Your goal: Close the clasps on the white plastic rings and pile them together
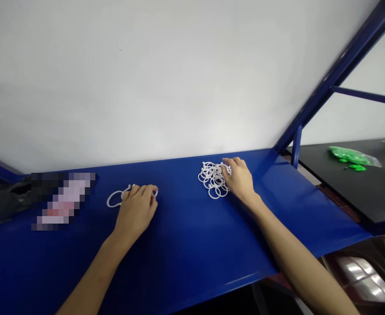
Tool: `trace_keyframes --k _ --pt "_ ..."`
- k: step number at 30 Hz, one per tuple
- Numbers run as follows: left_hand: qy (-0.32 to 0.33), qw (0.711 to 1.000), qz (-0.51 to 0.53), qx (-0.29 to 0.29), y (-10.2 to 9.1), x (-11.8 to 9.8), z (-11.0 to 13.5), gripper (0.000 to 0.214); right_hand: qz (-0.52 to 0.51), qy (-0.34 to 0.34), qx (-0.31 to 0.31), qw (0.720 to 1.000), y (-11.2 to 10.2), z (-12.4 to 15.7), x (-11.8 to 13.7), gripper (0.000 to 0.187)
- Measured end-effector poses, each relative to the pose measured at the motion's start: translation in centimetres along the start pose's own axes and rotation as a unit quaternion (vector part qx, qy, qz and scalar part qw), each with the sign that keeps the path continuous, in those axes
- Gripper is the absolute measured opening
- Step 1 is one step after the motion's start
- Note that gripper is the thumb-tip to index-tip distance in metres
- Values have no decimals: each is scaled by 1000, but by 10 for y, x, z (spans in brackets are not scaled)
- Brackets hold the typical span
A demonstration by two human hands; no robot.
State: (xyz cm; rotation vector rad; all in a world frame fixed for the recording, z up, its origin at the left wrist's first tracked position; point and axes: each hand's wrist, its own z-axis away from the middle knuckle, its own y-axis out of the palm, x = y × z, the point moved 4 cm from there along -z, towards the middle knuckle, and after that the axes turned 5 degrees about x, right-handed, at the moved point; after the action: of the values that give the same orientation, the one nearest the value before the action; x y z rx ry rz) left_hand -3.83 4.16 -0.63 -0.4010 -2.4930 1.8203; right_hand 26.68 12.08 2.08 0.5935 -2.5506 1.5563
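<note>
Thin white shower curtain rings with small ball ends lie on the blue shelf. My left hand point(138, 206) is low over the shelf, its fingers curled around a ring whose edge shows past the fingertips. Beside it, a white ring point(114, 199) sticks out to the left, partly hidden under the hand. Farther right is a loose, tangled pile of white rings point(214, 180). My right hand point(241, 180) reaches into the pile's right edge, thumb and forefinger closed at a ring there; the palm hides part of the contact.
The blue metal shelf point(192, 245) meets a white wall behind. At left lie a black plastic bag point(5, 201) and a blurred pinkish packet point(69, 197). Blue frame bars point(337, 76) rise at right. A black table point(337, 183) beyond holds a bag of green pieces point(353, 156).
</note>
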Motion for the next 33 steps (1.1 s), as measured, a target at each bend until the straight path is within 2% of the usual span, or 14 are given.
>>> trace_keyframes --k 2,4,7,9,12,16,20,22,24,26,28,31,33 --pt "25 997 54 -39 -6 -10 0 10 -24 -26 -12 999 -4 4 11 28" --pt "73 989 103 -72 -10 -23 2 8 -85 -68 4 994 -4 13 28 26" --pt "152 974 139 -92 -13 -43 8 15 -241 -113 111 958 4 32 61 23" --pt "194 968 136 -87 -11 -54 12 16 -335 -90 174 922 13 45 78 24" --pt "227 963 123 -74 -8 -62 15 17 -421 -39 202 883 23 58 91 16" --pt "237 961 121 -74 -5 -65 15 18 -466 0 204 861 32 62 90 9" --pt "254 957 118 -75 -4 -69 16 16 -498 17 236 835 42 64 88 13" --pt "226 961 132 -85 -5 -68 15 12 -497 12 235 836 42 64 88 14" --pt "146 972 147 -109 -8 -62 12 8 -483 -1 220 847 39 63 88 12" --pt "59 978 164 -112 -9 -53 9 14 -464 -26 205 862 33 62 90 11" --pt "18 976 206 -73 -7 -46 5 18 -439 -64 192 876 28 61 91 10" --pt "0 957 289 -4 -2 -42 2 24 -401 -117 170 893 23 61 93 9" --pt "-6 947 322 21 -1 -43 3 24 -390 -145 159 895 21 62 93 8"
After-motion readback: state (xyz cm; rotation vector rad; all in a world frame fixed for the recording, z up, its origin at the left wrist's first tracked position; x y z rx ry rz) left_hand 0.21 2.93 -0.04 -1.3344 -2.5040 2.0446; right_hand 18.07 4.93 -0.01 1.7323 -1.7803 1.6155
